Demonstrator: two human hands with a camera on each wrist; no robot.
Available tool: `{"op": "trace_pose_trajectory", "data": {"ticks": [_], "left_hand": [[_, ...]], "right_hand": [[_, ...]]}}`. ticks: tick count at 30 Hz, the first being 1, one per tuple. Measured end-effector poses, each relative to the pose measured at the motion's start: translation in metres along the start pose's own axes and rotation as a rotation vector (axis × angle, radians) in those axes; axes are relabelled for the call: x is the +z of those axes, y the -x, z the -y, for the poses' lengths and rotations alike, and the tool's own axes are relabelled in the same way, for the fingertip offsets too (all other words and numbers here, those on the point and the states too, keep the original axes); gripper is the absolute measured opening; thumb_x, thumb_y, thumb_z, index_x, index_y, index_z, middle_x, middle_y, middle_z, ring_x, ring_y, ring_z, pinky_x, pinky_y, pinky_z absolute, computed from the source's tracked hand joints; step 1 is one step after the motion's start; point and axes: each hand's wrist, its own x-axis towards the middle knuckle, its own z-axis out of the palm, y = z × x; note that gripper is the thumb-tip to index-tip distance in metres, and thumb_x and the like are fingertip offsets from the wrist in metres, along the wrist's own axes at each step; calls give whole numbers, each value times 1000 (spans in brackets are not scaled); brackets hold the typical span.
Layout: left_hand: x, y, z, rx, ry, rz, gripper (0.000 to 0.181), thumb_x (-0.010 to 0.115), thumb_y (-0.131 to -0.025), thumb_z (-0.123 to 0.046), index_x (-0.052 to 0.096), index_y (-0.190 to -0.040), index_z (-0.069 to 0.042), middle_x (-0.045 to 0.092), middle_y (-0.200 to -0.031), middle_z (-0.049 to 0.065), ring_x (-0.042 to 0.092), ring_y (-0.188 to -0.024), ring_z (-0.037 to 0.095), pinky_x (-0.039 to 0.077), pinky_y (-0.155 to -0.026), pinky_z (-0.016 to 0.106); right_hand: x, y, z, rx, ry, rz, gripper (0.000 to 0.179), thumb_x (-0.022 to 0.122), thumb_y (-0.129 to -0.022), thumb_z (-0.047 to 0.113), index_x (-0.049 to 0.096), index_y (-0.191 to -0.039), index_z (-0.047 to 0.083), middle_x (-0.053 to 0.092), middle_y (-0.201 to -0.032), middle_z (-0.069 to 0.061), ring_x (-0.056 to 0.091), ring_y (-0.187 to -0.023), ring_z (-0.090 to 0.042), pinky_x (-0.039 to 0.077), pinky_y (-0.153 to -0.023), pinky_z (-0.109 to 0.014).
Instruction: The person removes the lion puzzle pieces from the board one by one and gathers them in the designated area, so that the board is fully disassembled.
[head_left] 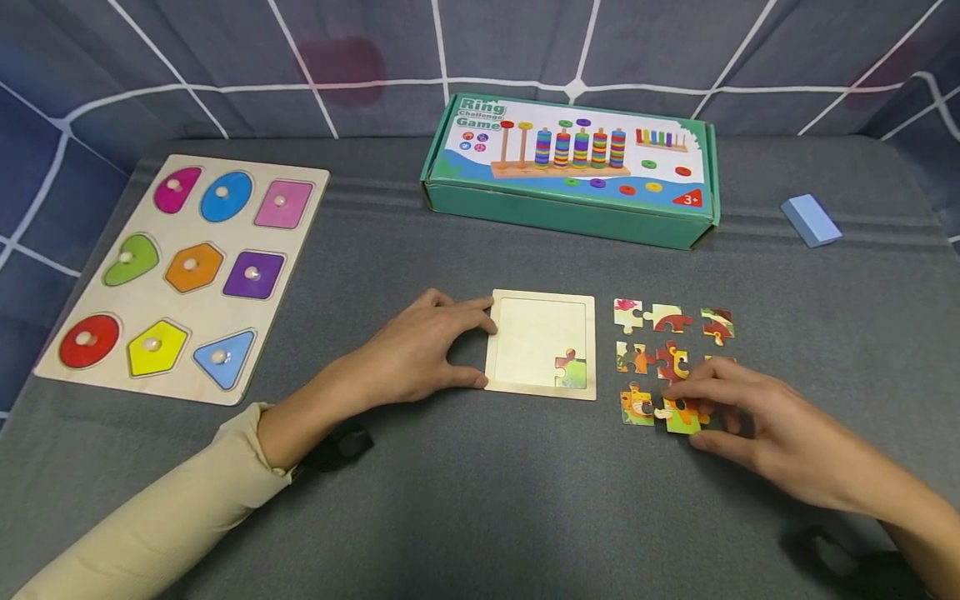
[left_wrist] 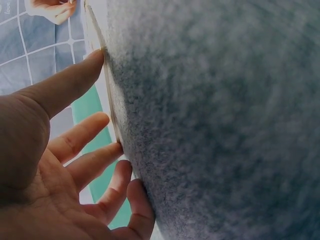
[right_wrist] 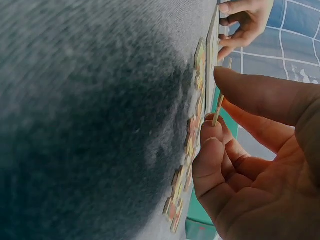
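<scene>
In the head view, my left hand (head_left: pixel 420 346) rests at the left edge of a square wooden puzzle tray (head_left: pixel 521 350), thumb and fingertips touching its rim. One puzzle piece (head_left: pixel 574 373), green with some red, lies in the tray's lower right corner. To the right, my right hand (head_left: pixel 757 421) pinches a green and orange puzzle piece (head_left: pixel 681 418) between thumb and fingers. The right wrist view has this piece edge-on (right_wrist: pixel 218 107), raised off the cloth. Several loose puzzle pieces (head_left: pixel 636 406) lie in rows beside the tray; my right fingers partly hide some of them.
A green Ring Challenge Game box (head_left: pixel 570 208) lies behind the tray. At the far left is a wooden knob-puzzle board (head_left: pixel 292 242) with colourful shapes. A light blue block (head_left: pixel 812 221) sits at the back right. Checked cloth (head_left: pixel 510 50) rises behind the grey surface.
</scene>
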Motion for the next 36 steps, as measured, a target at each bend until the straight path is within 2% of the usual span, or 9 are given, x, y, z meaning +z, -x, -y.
{"op": "trace_pose_trajectory", "data": {"ticks": [8,16,23,29,36], "left_hand": [[0,0,0,-6,-1,4,55,84,-80,-33,64,-128,-16,37,-155,0,45,-116,27,41,-93,45],[1,0,0,-7,1,-4,55,85,-79,-33,64,-128,-15,37,-155,1,45,-117,28,41,-94,47],[1,0,0,-10,-4,-5,55,85,-79,-33,65,-128,-16,38,-155,1,45,-116,28,41,-93,47],[1,0,-1,-14,-3,-7,55,85,-79,-33,65,-128,-16,38,-155,2,45,-116,28,41,-93,47],[1,0,-1,-8,-1,-14,54,85,-79,-32,65,-127,-15,39,-154,2,46,-116,29,41,-94,47]], "right_hand": [[0,5,-5,35,103,15,60,88,-67,2,68,-120,23,57,-110,17,50,-90,-3,37,-73,-16],[2,6,-5,71,169,35,57,87,-70,6,67,-120,24,54,-107,18,48,-84,0,37,-66,-22],[2,5,-4,108,177,15,57,87,-71,6,68,-122,22,53,-106,15,46,-79,0,37,-62,-22],[1,4,-4,154,191,35,56,88,-71,7,68,-122,22,52,-104,14,45,-80,-1,36,-61,-24],[3,5,-3,112,189,-9,55,88,-69,6,70,-119,21,52,-102,16,45,-76,1,36,-60,-21]]}}
